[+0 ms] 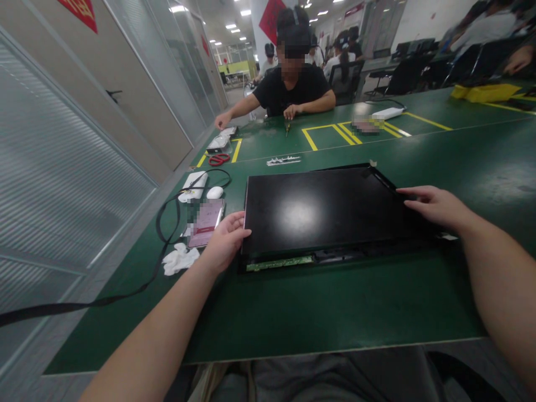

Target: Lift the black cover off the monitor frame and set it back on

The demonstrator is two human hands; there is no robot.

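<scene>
A black flat screen panel (310, 215) lies over a dark frame (360, 251) on the green table, with a light glare in its middle. Along the near edge of the frame runs a green circuit board strip (280, 263). My left hand (228, 237) grips the panel's left edge, thumb on top and fingers at the side. At the right edge my right hand (433, 205) holds the panel between thumb and fingers; the exact contact there is partly hidden. A small light tab (372, 163) sticks up at the far right corner.
To the left lie a phone (206, 223), crumpled white tissue (180, 259), a white case (193, 186), a white mouse-like object (215, 192), a black strap (125, 296) and red scissors (219, 160). White strips (283, 161) lie beyond the panel. Across sits a person (293, 84).
</scene>
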